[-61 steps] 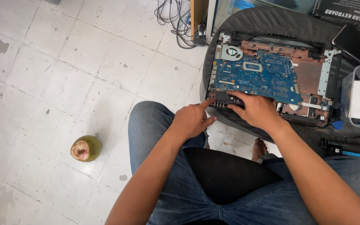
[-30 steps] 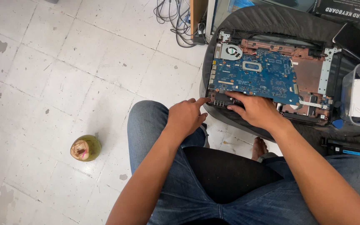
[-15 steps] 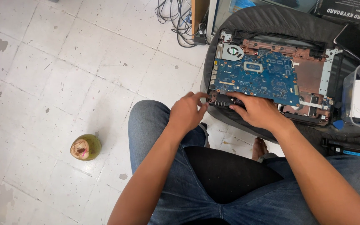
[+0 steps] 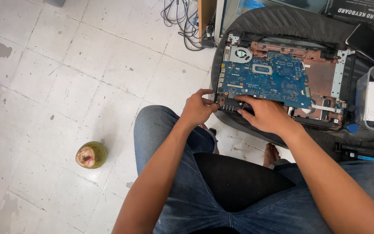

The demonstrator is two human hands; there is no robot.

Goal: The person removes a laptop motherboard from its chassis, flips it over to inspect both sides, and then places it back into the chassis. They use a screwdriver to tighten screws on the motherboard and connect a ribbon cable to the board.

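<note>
1. Head view, looking down: the left hand (image 4: 198, 110) has slid in from where it was two seconds ago, when only a pointing finger reached toward the opened laptop (image 4: 282, 80); now its fingertips curl onto the laptop's near-left corner.
2. Right hand (image 4: 262, 113) has hardly shifted over those two seconds; it stays pressed flat on the laptop's near edge, fingers spread toward the left hand.
3. Both hands meet at a dark strip-shaped part (image 4: 234, 105) along the near edge of the blue circuit board (image 4: 267, 80). Left fingers are pinched on the strip's left end, thumb on top; right fingers lie across it, but whether they clamp it I cannot tell.
4. Forearms run up from the lower frame, over blue-jeaned knees, wrists bent slightly down.
5. Laptop rests, base exposed, on a dark padded bag (image 4: 282, 21).
6. Well left of the laptop, a green coconut (image 4: 91, 154) sits on the tiled floor (image 4: 66, 78), unmoved.
7. Cables (image 4: 182, 19) lie just beyond the laptop's far-left corner.
</note>
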